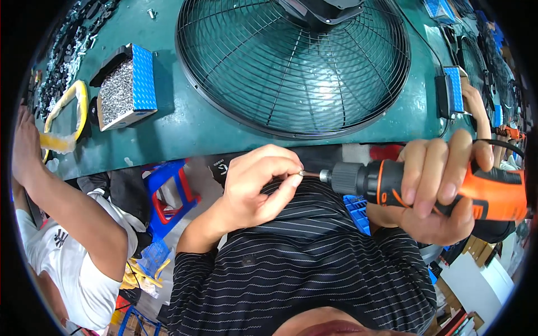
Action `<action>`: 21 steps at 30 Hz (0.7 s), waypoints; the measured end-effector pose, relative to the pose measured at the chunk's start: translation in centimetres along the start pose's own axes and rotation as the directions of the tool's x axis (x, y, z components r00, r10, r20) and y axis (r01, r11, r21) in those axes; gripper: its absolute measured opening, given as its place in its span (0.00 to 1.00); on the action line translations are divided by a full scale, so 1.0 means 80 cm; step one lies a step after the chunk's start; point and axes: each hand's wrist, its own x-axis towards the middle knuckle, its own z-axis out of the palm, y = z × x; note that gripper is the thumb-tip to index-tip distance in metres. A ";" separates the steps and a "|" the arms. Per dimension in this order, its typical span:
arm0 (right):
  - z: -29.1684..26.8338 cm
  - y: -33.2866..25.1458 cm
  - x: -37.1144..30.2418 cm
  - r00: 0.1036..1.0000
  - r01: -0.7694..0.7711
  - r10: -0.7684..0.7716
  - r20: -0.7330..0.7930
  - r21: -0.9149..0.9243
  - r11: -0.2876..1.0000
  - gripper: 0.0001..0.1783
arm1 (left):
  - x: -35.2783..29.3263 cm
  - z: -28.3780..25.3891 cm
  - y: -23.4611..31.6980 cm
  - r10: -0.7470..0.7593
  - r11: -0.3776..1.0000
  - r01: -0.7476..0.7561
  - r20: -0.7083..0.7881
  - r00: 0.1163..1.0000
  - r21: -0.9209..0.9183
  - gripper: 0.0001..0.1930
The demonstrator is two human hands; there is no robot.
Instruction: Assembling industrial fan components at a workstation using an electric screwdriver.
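In front of my chest, my right hand [443,182] wraps round an orange and black electric screwdriver [504,196], which lies level with its bit pointing left. The fingertips and thumb of my left hand [255,187] pinch a small metal screw [301,173] at the end of that bit. Both hands are just off the near edge of the green table [162,134]. Beyond them on the table lies a round black wire fan guard [263,120], with a black motor housing [328,14] at its middle.
A blue-sided box [144,78] full of small screws stands left of the guard. Dark parts and loose screws [70,61] lie at the far left. A co-worker's arm [78,196] reaches in beside a yellow ring [81,106]; another person's hand [475,103] is at right by a blue box [453,89].
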 end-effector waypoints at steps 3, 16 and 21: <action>-0.001 0.003 -0.007 0.999 -0.027 0.028 0.029 -0.052 0.998 0.25 | -0.001 0.007 -0.013 0.112 0.984 -0.109 -0.015 0.994 0.141 0.10; 0.003 0.044 0.008 0.938 0.079 0.012 0.346 -0.250 0.965 0.26 | 0.012 0.007 -0.038 0.250 0.676 0.027 -0.263 0.932 0.736 0.22; 0.009 0.038 0.021 0.880 -0.018 0.179 0.439 -0.346 0.938 0.29 | 0.007 0.005 -0.046 0.270 0.689 0.014 -0.275 0.923 0.725 0.21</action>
